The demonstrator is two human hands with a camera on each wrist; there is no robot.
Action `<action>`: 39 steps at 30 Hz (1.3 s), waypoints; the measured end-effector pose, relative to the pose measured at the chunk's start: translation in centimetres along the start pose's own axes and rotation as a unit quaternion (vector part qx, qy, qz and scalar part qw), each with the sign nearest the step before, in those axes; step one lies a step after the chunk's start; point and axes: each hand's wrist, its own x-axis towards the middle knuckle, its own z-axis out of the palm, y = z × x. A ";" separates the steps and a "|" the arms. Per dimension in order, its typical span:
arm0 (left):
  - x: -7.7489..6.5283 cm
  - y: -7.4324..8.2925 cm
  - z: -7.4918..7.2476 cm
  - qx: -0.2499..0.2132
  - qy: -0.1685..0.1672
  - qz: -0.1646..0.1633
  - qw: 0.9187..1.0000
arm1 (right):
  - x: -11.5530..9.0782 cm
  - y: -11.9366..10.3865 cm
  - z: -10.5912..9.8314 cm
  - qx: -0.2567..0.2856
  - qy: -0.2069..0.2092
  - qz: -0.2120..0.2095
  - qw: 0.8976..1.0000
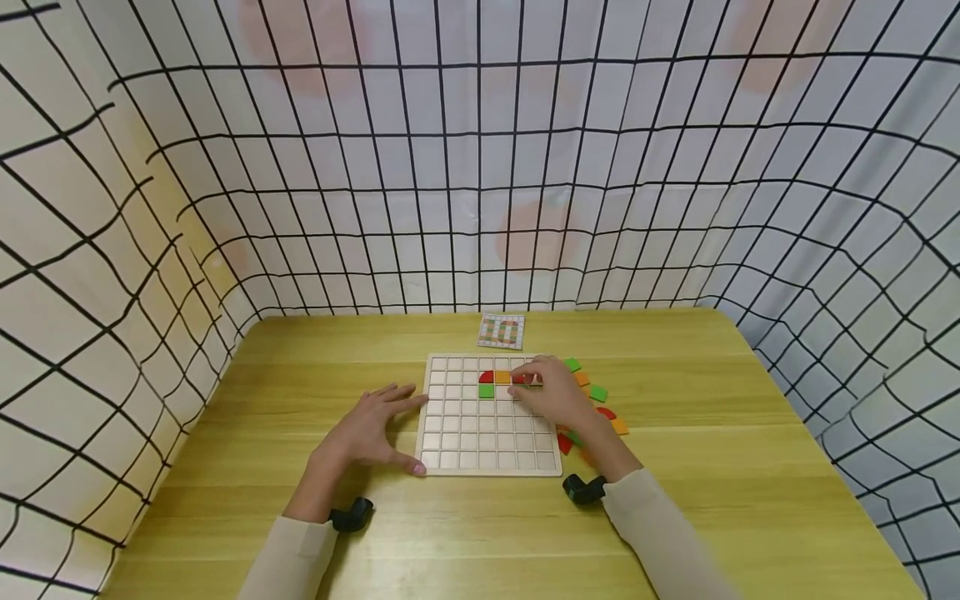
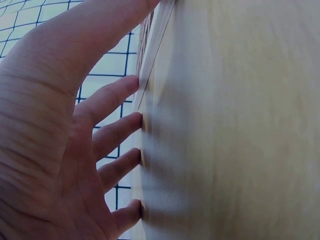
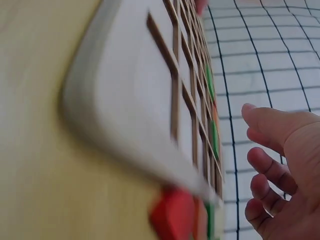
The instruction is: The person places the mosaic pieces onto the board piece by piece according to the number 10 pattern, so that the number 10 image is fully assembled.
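Observation:
A pale wooden grid board [image 1: 480,437] lies on the table in the head view. On its upper part sit a red quarter-round piece [image 1: 487,377], an orange square [image 1: 502,377] and a green square [image 1: 487,391]. Another red piece [image 1: 529,378] shows beneath the fingers of my right hand [image 1: 558,392], which hovers close over the board's upper right. In the right wrist view that hand's fingers are loosely bent, and nothing shows between them. My left hand [image 1: 367,425] is spread at the board's left side, thumb by the near corner and index fingertip at the edge.
Several loose red, orange and green pieces lie right of the board, including a green one [image 1: 597,393] and an orange one [image 1: 619,427]; my right forearm partly covers them. A small patterned card [image 1: 501,332] lies beyond the board. Black-gridded white cloth [image 1: 480,167] surrounds the wooden table [image 1: 300,350].

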 end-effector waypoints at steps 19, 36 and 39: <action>0.1 -0.3 0.1 0.002 -0.004 0.002 1.000 | -6.1 6.5 -6.7 -0.081 0.029 0.041 0.995; 0.0 -0.4 0.1 0.000 0.002 0.007 1.000 | -10.9 9.9 -9.8 -0.091 -0.002 0.028 0.995; 0.0 -0.5 0.1 0.001 0.001 0.006 1.000 | -11.2 10.4 -10.0 -0.087 -0.003 0.028 0.996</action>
